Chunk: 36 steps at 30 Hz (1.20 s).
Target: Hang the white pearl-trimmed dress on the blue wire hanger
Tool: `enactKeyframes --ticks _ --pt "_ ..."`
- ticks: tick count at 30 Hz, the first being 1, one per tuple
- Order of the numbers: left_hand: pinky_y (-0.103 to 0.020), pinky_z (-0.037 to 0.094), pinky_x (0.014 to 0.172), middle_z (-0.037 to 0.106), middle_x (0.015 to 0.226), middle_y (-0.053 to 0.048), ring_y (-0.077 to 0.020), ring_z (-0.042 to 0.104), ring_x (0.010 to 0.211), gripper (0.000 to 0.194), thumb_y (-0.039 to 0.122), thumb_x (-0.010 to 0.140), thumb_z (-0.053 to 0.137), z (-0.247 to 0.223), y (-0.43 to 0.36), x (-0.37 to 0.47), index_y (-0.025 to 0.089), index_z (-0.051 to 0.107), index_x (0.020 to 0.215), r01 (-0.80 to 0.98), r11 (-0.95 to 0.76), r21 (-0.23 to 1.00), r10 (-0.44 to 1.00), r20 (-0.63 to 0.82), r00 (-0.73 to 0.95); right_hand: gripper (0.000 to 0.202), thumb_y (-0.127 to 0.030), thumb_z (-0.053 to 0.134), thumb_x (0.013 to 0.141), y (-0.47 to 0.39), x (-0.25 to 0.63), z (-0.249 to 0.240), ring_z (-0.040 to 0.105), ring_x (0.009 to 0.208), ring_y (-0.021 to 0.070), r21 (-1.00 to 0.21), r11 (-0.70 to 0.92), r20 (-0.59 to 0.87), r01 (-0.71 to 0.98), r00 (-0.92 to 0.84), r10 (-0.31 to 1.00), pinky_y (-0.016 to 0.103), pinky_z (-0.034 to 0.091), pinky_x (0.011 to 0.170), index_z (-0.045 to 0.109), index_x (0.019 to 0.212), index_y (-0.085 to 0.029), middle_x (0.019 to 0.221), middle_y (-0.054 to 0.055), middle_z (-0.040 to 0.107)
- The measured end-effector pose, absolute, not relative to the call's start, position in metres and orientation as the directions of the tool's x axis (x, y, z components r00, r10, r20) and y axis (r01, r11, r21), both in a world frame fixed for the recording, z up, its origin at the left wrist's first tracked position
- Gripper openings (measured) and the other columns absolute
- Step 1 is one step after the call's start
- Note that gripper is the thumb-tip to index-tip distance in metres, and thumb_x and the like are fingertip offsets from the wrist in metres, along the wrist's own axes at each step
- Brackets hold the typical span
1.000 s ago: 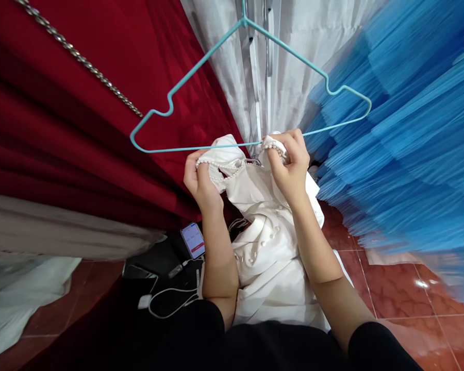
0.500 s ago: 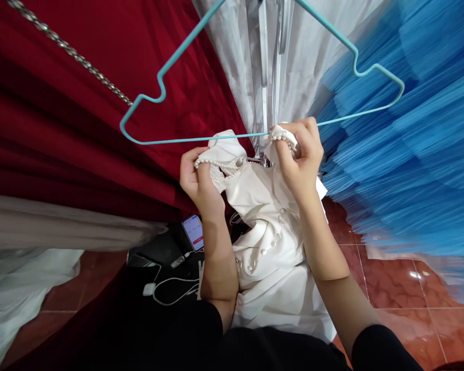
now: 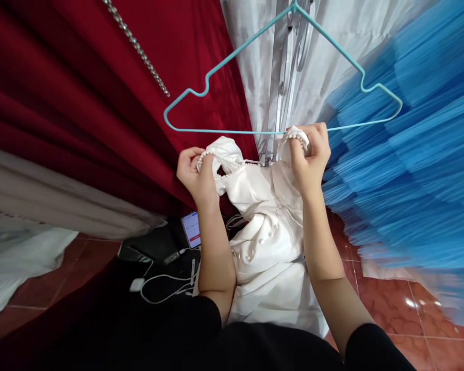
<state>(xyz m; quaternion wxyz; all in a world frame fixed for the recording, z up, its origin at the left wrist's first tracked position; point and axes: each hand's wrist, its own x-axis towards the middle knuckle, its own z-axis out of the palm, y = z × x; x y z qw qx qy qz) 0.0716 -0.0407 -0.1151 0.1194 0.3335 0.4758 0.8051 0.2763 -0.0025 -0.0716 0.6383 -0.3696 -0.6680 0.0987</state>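
Note:
A white dress [image 3: 268, 216] with pearl edging and small round buttons hangs down in front of me, its skirt reaching my lap. My left hand [image 3: 196, 172] is closed on its left sleeve, pinching the pearl-trimmed edge between thumb and fingers; the sleeve's opening faces me. My right hand [image 3: 311, 152] grips the gathered right sleeve, pearls showing above the thumb. Just above both hands hangs a light-blue wire hanger [image 3: 232, 132]. Its bottom bar runs behind or against my right hand; I cannot tell whether they touch. The left sleeve lies just below that bar.
Red fabric [image 3: 147, 103] hangs at the left, with a beaded strand [image 3: 137, 46] before it. Blue tulle [image 3: 421, 170] fills the right side. White cloth [image 3: 251, 67] hangs behind a metal stand [image 3: 284, 98]. Lower left, a lit phone [image 3: 191, 229] and a white cable [image 3: 166, 278] lie on a black surface.
My view has shifted, so more of the hanger's top shows. The left sleeve, which overlapped the hanger's bar, is now below it. Both hands keep their hold on the dress.

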Motion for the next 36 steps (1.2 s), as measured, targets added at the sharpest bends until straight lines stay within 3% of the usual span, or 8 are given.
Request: enactKeyframes --ticks 6,13,19,22,27,29,33,36 --pt "-0.024 0.048 0.072 0.058 0.072 0.004 -0.0089 0.056 0.071 0.024 -0.009 0.07 0.06 -0.1 -0.041 0.042 0.015 0.061 0.074 0.185 -0.575 0.797 0.413 0.478 -0.775 0.016 -0.031 0.053 0.093 -0.018 0.29 -0.064 0.057 0.088 0.0131 -0.574 0.723 0.786 0.383 0.011 0.618 0.04 0.054 0.091 0.067 0.093 -0.024 0.09 0.001 0.056" --pt "-0.02 0.05 0.073 0.055 0.076 0.003 -0.0073 0.054 0.072 0.032 -0.02 0.069 0.052 -0.035 -0.025 0.003 0.011 0.059 0.075 0.353 -0.648 0.675 0.279 0.641 -0.715 0.015 -0.029 0.053 0.093 -0.015 0.289 -0.068 0.058 0.091 0.0143 -0.575 0.728 0.787 0.374 0.009 0.617 0.039 0.053 0.089 0.067 0.095 -0.025 0.091 0.002 0.057" --pt "-0.021 0.043 0.062 0.052 0.078 0.001 -0.0078 0.039 0.057 0.038 -0.021 0.069 0.043 0.013 -0.02 0.025 0.009 0.06 0.086 0.712 -0.522 0.469 0.396 0.873 -0.285 0.016 -0.033 0.053 0.094 -0.016 0.274 -0.075 0.057 0.091 0.0138 -0.609 0.726 0.78 0.319 0.072 0.622 0.038 0.052 0.091 0.066 0.095 -0.025 0.089 0.002 0.054" --pt "-0.022 0.041 0.064 0.051 0.082 -0.001 -0.0098 0.043 0.065 0.043 -0.019 0.065 0.045 0.021 -0.027 0.05 0.007 0.062 0.093 0.75 -0.569 0.338 0.371 0.919 -0.132 0.015 -0.032 0.053 0.094 -0.02 0.272 -0.074 0.057 0.091 0.0136 -0.608 0.72 0.781 0.336 0.086 0.619 0.036 0.052 0.088 0.066 0.094 -0.024 0.089 0.002 0.054" --pt "-0.024 0.043 0.075 0.054 0.088 -0.002 -0.0114 0.05 0.078 0.022 0.003 0.077 0.063 0.006 -0.068 0.101 0.01 0.066 0.097 0.406 -0.723 0.559 0.382 0.813 -0.439 0.02 -0.03 0.048 0.096 -0.025 0.275 -0.07 0.056 0.091 0.0132 -0.626 0.679 0.757 0.384 0.088 0.647 0.035 0.05 0.088 0.065 0.091 -0.021 0.09 0.003 0.052" --pt "-0.026 0.043 0.066 0.056 0.082 -0.002 -0.012 0.049 0.067 0.007 0.014 0.079 0.067 -0.014 -0.081 0.117 0.015 0.068 0.086 0.261 -0.737 0.623 0.41 0.72 -0.561 0.021 -0.03 0.046 0.097 -0.023 0.275 -0.069 0.056 0.092 0.0135 -0.627 0.672 0.75 0.394 0.073 0.657 0.036 0.05 0.09 0.064 0.09 -0.021 0.09 0.003 0.051" --pt "-0.026 0.044 0.057 0.061 0.068 -0.004 -0.0149 0.057 0.061 0.032 0.04 0.096 0.052 -0.059 -0.077 0.136 0.017 0.07 0.083 0.004 -0.3 0.954 0.912 0.289 -0.29 0.024 -0.033 0.045 0.098 -0.021 0.275 -0.068 0.057 0.094 0.0137 -0.622 0.665 0.748 0.413 0.064 0.66 0.037 0.051 0.093 0.063 0.089 -0.02 0.09 0.003 0.05" --pt "-0.028 0.053 0.079 0.069 0.103 -0.009 -0.0171 0.067 0.09 0.035 0.049 0.097 0.051 -0.068 -0.058 0.15 0.018 0.065 0.108 -0.065 -0.282 0.957 0.908 0.245 -0.341 0.022 -0.032 0.044 0.098 -0.022 0.274 -0.068 0.057 0.095 0.0144 -0.619 0.67 0.752 0.411 0.065 0.655 0.039 0.051 0.094 0.062 0.091 -0.02 0.092 0.003 0.051"
